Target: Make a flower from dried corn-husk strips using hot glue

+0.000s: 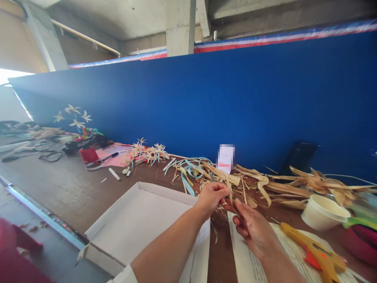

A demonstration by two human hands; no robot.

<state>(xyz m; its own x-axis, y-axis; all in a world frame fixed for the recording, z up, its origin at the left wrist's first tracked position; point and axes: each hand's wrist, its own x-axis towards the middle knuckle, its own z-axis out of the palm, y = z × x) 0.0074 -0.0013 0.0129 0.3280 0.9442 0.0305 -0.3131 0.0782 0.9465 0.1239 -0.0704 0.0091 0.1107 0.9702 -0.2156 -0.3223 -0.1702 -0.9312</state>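
Observation:
Both my hands meet over the brown table (67, 188), just past a shallow white cardboard box (138, 220). My left hand (210, 197) is closed in a pinch on a thin dry straw strip (229, 188). My right hand (253, 228) is curled with its fingertips on the same strip from the right. A heap of dried husk strips (282, 188) lies just beyond my fingers, mixed with pale blue ribbon (188, 173).
A yellow and orange glue gun (312, 247) lies on printed paper (250, 267) at the right, beside a white paper cup (322, 212). A blue partition (235, 102) backs the table. Straw flowers (73, 116), cables and small tools sit at the far left.

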